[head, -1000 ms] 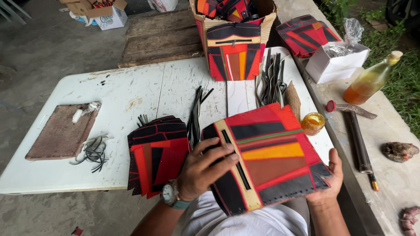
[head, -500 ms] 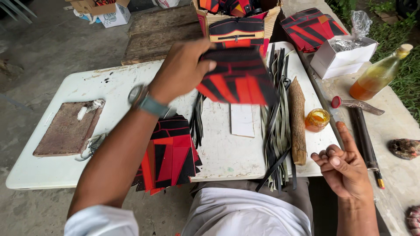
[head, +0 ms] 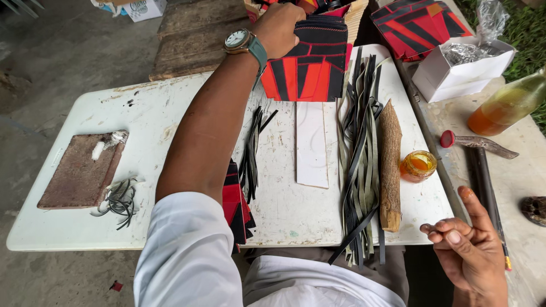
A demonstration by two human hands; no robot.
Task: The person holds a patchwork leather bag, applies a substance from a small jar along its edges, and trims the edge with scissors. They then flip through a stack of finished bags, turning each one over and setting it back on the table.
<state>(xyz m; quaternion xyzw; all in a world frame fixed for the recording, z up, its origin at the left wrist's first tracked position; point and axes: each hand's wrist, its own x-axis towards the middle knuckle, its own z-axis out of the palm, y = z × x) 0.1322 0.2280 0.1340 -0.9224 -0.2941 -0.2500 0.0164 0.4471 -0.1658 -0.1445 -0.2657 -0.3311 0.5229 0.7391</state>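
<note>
Left hand grips the top edge of a stitched red-and-black patchwork panel, standing at the far side of the scuffed white table. Right hand hangs empty, fingers loosely curled, near a rough wooden stick and limp leather strips
</note>
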